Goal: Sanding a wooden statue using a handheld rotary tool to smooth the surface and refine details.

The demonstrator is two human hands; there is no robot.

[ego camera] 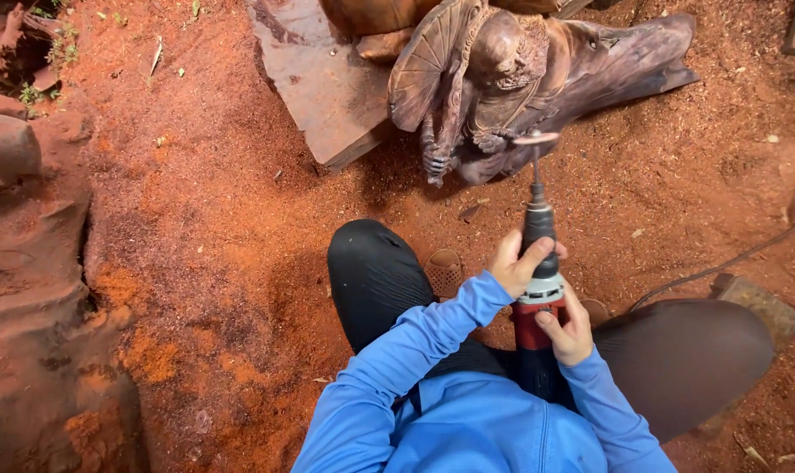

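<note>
While the person squats on the red sawdust ground (222,219), both hands are closed around a rotary power tool (538,289) held upright between the knees. The right hand (566,331) wraps the red lower body of the tool, and the left hand (518,263), coming from a blue sleeve (415,342), grips the black neck just above the silver collar. I judge the tool to be rigid and rather heavy at the motor end, so a two-hand hold like this one, low on the body and high on the neck, gives the best control; the plastic housing looks dusty and could be a little slippery. Its thin shaft ends in a small flat disc (536,137), which looks blurred, so I cannot tell if it touches the wood or stands just before it. This thin part seems the fragile one and is no place to hold.

Near the right knee, a grey cable (721,267) runs across the ground to the right edge, beside a small wood block (756,302). Farther away lies the dark wooden carving (520,70), solid and surely heavy, with a fan-like ribbed part on its left. Beside it, a flat wooden slab (319,79) rests on the ground. At the far left, rough carved trunks (30,263) covered in dust stand well apart from the hands.
</note>
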